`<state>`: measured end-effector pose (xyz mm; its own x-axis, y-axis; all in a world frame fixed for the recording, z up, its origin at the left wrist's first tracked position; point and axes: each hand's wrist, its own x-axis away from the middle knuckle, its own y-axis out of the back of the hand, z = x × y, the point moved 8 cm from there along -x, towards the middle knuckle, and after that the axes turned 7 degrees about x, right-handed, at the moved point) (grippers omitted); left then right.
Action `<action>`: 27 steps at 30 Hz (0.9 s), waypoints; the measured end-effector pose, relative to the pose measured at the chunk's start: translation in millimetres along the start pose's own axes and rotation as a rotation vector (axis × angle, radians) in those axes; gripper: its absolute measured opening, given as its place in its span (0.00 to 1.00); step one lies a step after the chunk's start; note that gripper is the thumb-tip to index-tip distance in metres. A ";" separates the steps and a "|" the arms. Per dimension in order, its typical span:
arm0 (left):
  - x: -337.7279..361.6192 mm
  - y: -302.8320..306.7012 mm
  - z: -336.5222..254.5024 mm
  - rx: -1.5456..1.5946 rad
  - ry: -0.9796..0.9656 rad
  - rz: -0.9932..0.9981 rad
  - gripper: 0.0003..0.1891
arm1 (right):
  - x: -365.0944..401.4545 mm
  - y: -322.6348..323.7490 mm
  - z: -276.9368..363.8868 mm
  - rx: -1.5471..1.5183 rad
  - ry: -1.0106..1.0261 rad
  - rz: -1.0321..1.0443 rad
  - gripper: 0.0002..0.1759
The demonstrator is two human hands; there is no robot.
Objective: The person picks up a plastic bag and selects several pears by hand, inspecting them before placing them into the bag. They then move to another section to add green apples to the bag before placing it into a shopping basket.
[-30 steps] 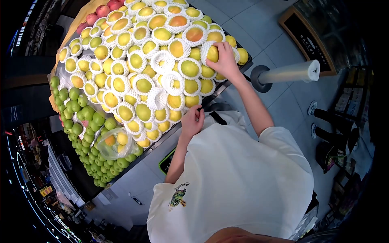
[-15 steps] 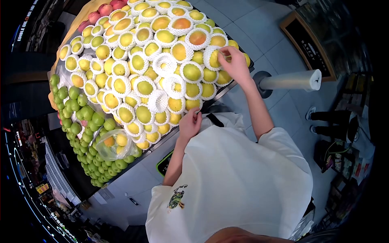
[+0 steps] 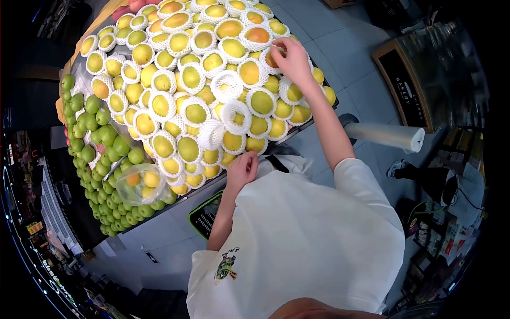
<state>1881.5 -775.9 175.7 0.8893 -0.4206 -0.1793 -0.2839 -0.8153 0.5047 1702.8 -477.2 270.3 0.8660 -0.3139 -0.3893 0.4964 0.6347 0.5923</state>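
My right hand [image 3: 291, 59] reaches over the fruit pile. Its thumb and fingers are closed on an orange-tinged round fruit [image 3: 271, 59] in a white foam net, still in the pile. My left hand [image 3: 243, 169] is at the display's near edge, its fingers curled together with nothing seen in them. Beside it sit a yellow fruit [image 3: 255, 144] and others in foam nets. Up and left of that hand, empty foam nets [image 3: 211, 134] lie on the pile, one with an open ring [image 3: 236, 117].
Green apples [image 3: 109, 135] fill the display's left side, with a clear plastic bag [image 3: 141, 184] of yellow fruit on them. A plastic roll [image 3: 388, 136] juts out at the right. A green-rimmed basket [image 3: 204, 215] is below the edge. A person's legs [image 3: 417, 175] show at the right.
My right hand has left a netted fruit near the right edge and moved up and left to an orange-tinged one. My left hand stays near the front edge. The view has shifted slightly.
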 end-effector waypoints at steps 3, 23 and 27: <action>-2.7 10.2 -13.4 -0.028 0.003 -0.026 0.06 | -40.6 -29.8 -8.3 0.103 0.088 -0.015 0.17; -34.4 36.4 -18.2 0.133 -0.026 -0.039 0.06 | -70.1 -66.7 -15.5 0.268 -0.029 0.284 0.37; -35.0 33.0 -18.8 0.111 -0.052 -0.017 0.06 | -57.8 -50.6 -5.2 0.297 -0.023 0.151 0.43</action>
<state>1847.7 -780.6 214.6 0.8754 -0.4240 -0.2320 -0.3093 -0.8603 0.4053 1627.3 -487.5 259.1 0.9305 -0.2500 -0.2678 0.3558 0.4427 0.8230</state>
